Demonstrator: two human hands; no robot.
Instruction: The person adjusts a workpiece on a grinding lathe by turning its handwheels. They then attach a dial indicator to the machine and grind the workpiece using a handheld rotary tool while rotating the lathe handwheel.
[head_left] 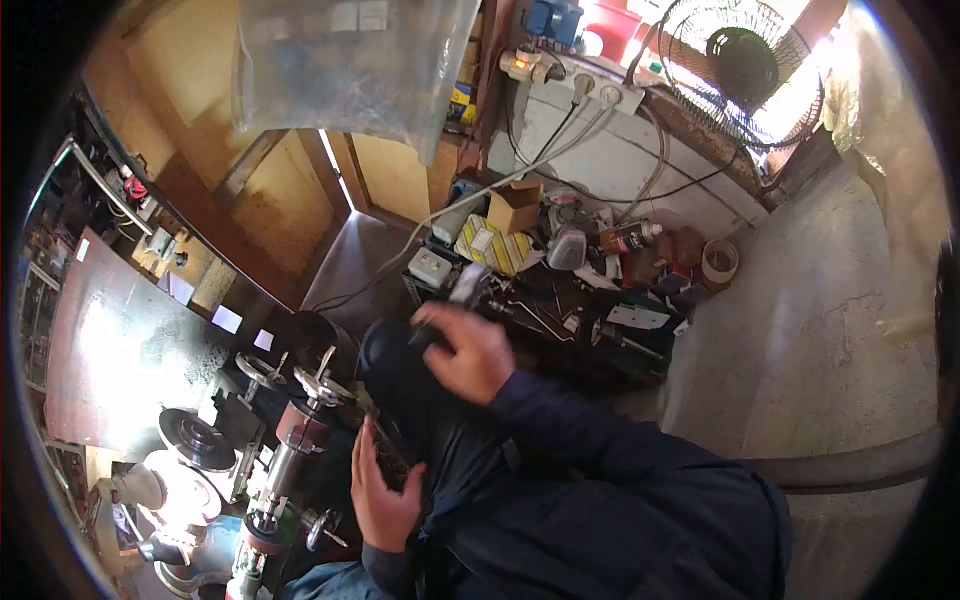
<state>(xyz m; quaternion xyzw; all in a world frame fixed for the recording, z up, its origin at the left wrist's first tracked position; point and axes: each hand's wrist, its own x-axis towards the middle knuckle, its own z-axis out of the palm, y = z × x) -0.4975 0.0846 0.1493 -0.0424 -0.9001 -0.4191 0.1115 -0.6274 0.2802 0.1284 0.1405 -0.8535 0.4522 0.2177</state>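
My left hand (pixel 387 492) is low in the middle of the view, fingers straight and close together, thumb spread away. Beside its fingers a narrow, dark piece with a greenish edge (pixel 366 402) lies against my leg; the hand hides part of it. Above my knee (pixel 385 350), my right hand (pixel 472 352) is curled round a small dark object (pixel 424 328), blurred and mostly covered by the fingers. Left of my left hand stands a machine with metal handwheels (pixel 320 386) and a long shaft (pixel 283 472).
A dark disc (pixel 197 440) and a lit lamp (pixel 140 487) are at lower left. Ahead, a low bench holds a yellow-and-white box (pixel 492 248), an open cardboard box (pixel 516 208), a respirator mask (pixel 568 248) and loose tools (pixel 540 320). A power cable (pixel 440 212) hangs across; a fan (pixel 742 70) stands upper right.
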